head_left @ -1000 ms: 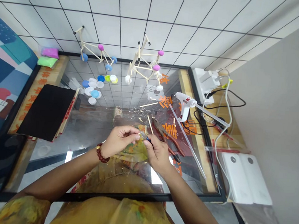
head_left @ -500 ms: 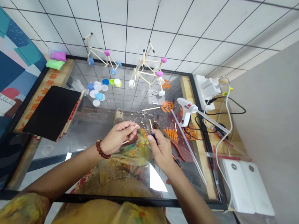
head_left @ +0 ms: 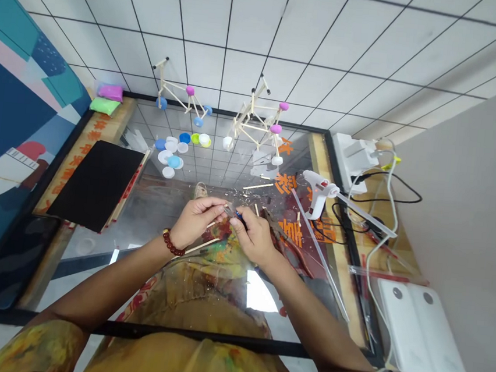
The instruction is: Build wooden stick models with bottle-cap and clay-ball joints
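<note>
Over the middle of the glass table [head_left: 149, 211], my left hand [head_left: 197, 219] pinches a thin wooden stick [head_left: 207, 243] that slants down to the left below my fingers. My right hand [head_left: 252, 238] is closed on a small blue-handled blade tool [head_left: 233, 212] whose tip meets the stick at my left fingertips. The two hands touch at the fingertips. A red bead bracelet [head_left: 171, 244] circles my left wrist.
Red-handled pliers [head_left: 290, 243] lie just right of my right hand. A white glue gun [head_left: 321, 191] with long glue sticks stands further right. Two stick models [head_left: 254, 122] and coloured bottle caps [head_left: 177, 147] sit at the back. A black sheet [head_left: 94, 184] lies left; white boxes [head_left: 422, 331] right.
My hands came back together after parting slightly; the blade tip is at the stick again. The camera view shifted, so the table sits further right and lower in the picture.
</note>
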{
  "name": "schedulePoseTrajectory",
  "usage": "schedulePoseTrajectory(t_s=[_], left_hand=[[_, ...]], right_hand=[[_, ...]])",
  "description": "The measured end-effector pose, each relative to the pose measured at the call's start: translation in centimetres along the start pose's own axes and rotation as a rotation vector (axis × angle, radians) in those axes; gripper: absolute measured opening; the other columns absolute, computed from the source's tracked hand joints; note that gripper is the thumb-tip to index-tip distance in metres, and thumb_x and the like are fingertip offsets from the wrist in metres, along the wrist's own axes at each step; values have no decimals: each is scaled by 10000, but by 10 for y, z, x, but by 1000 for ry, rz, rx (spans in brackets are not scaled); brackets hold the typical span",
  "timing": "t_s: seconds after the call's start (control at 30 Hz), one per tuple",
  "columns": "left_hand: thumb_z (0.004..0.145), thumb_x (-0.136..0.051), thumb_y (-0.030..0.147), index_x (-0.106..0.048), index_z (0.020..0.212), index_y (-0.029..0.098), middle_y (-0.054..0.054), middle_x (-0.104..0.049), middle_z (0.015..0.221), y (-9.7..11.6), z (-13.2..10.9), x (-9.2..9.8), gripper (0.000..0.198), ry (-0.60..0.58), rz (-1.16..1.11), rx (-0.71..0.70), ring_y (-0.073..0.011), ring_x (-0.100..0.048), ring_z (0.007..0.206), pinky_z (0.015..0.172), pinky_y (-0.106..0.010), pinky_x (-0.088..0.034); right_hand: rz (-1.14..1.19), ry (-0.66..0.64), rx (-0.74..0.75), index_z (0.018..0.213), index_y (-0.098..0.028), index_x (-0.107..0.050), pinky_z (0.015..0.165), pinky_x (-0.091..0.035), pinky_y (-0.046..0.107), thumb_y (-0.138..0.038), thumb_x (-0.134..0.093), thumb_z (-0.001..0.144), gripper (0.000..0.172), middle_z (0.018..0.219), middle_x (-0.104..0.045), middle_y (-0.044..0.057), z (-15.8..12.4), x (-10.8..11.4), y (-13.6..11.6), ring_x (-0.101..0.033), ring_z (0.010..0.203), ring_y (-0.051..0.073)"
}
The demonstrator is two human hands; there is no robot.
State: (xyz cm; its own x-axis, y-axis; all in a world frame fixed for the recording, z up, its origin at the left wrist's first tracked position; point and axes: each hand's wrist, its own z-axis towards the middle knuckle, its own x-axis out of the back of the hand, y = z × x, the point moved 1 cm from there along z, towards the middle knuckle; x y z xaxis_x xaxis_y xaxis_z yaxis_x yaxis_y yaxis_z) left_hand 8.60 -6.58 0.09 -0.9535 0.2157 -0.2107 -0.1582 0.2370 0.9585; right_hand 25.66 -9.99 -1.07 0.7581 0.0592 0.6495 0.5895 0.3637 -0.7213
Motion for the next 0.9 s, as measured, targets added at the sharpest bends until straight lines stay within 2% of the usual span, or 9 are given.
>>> schedulePoseTrajectory(t_s=[0.1,0.17,0.3,0.4,0.57,0.7,0.8,0.9], left_hand=[[753,-728,352,-751,855,180,-24,-726,773,1,-1,1,202,-10,100,-36,-118,-605,656,692,-265,-497],[756,-728,367,-744,852,183,-24,-732,775,2,-1,1,208,-20,76,-33,-127,-630,677,725,-281,-511],[761,-729,415,-693,916,152,-56,-738,781,2,0,1,308,-42,-201,144,-161,-692,710,719,-302,-541],[746,-758,362,-662,925,143,-79,-746,845,3,2,2,298,-31,-351,263,-176,-717,769,757,-313,-557],[723,-783,234,-656,816,138,-52,-729,933,4,5,3,185,4,-501,240,-139,-689,876,883,-309,-537],[679,-809,198,-666,795,136,6,-685,800,4,5,3,194,42,-555,248,-76,-642,724,777,-245,-551],[638,-837,219,-669,807,135,-7,-697,784,4,4,2,253,40,-516,271,-94,-659,696,725,-243,-559],[587,-863,212,-666,773,135,-23,-725,820,3,1,0,282,53,-461,225,-113,-683,722,749,-259,-566]], right_hand=[[62,-51,-1,1034,-215,-556,688,-451,271,-399,-386,973,259,855,-657,40,0,2,-3,-618,730,170],[95,-45,-25,1023,-217,-559,689,-446,270,-399,-385,973,257,853,-655,36,1,3,-3,-611,728,166],[67,79,-120,997,-203,-557,634,-417,268,-400,-390,970,259,735,-610,9,2,3,2,-567,643,159],[7,101,-134,995,-203,-555,634,-411,269,-403,-396,966,257,719,-603,7,3,1,5,-564,643,164],[-57,75,-117,1019,-193,-559,658,-424,284,-402,-391,961,274,785,-635,38,2,-2,6,-586,676,180],[33,139,-169,1071,-188,-546,670,-443,280,-479,-553,870,353,811,-632,30,2,-4,4,-573,695,173],[165,190,-221,978,-193,-574,636,-434,260,-507,-706,737,418,761,-596,-8,4,-7,2,-515,646,139],[297,182,-246,787,-194,-578,581,-387,231,-468,-674,777,290,652,-500,-44,5,-9,0,-439,590,106]])
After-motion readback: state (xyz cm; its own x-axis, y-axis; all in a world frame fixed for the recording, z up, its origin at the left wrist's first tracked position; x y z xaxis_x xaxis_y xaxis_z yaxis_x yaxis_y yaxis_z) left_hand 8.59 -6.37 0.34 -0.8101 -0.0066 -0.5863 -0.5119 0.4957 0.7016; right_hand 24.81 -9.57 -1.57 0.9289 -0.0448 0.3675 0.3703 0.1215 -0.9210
